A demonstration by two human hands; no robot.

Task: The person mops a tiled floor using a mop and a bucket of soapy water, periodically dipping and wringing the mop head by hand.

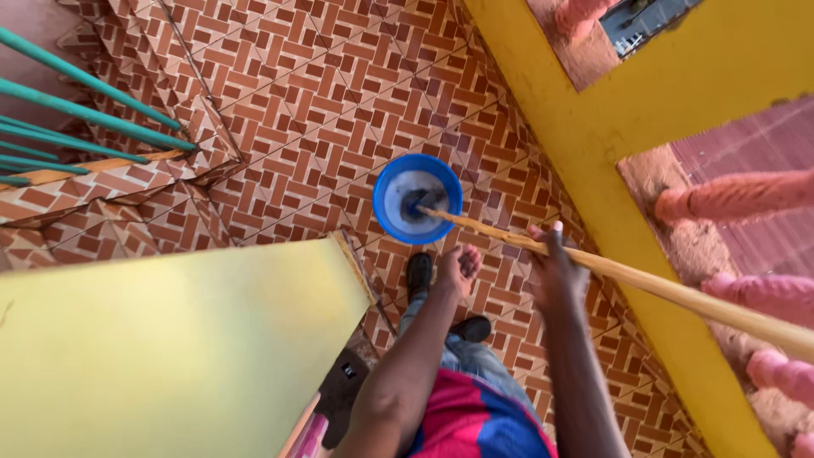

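Mopping gear fills the middle of the head view: a blue bucket (pixel 417 198) stands on the patterned brick-red tiled floor (pixel 339 93), just ahead of the person's dark shoes (pixel 419 274), and the dark head of a mop (pixel 417 202) sits down inside it, with the long wooden mop handle (pixel 644 284) slanting out of it to the lower right edge of the picture. The right hand (pixel 553 270) is closed around the handle a short way up from the bucket. The left hand (pixel 458 270) is off the handle, loosely curled with nothing in it, hanging just beside the pole. To work the mop head well in the bucket, I judge that the grip should stay firm and low on the pole so the head can be pressed and turned without tipping the bucket, and the free hand would steady things best higher up the handle; the feet close to the rim could knock it. Much is hard to read: whether the bucket holds water is unclear, since the inside shows only a pale grey patch around the mop head. The top end of the handle is cut off by the frame. A yellow wall (pixel 170 339) hides the floor at lower left, a yellow pillar (pixel 610 127) crosses the right side, and green railing bars (pixel 85 114) mark stairs at upper left.
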